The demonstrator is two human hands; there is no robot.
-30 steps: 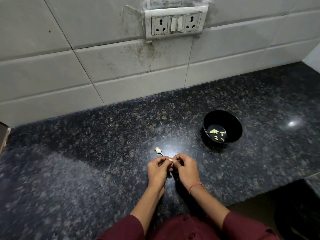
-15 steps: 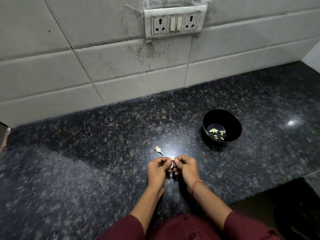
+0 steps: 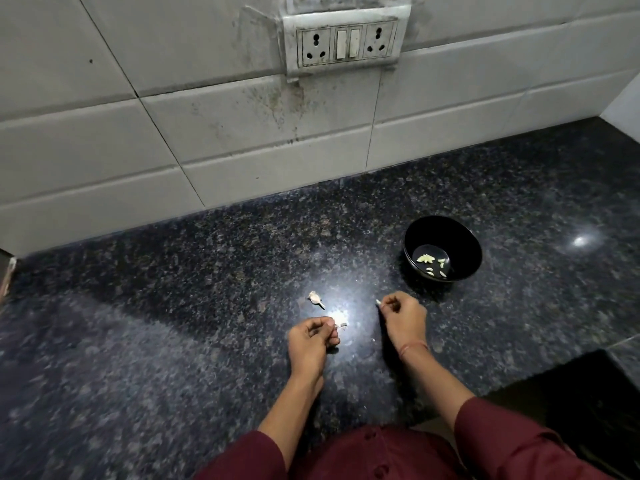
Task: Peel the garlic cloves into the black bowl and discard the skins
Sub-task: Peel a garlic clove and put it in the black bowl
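Note:
A black bowl (image 3: 442, 248) stands on the dark granite counter (image 3: 173, 306) with several peeled garlic cloves (image 3: 433, 263) in its bottom. My right hand (image 3: 403, 318) is just below and left of the bowl and pinches a small pale garlic clove (image 3: 378, 302) at its fingertips. My left hand (image 3: 311, 341) is to the left of the right one, fingers curled, pinching thin garlic skin (image 3: 341, 326) low over the counter. A loose piece of garlic skin (image 3: 316, 298) lies on the counter beyond my left hand.
A tiled wall with a socket panel (image 3: 346, 41) rises behind the counter. The counter's front edge drops off at the lower right (image 3: 554, 386). A few tiny skin flecks lie near my hands.
My hands were together, working on one clove. They have now come apart: the right moved right toward the bowl with the clove, the left stayed with the skin.

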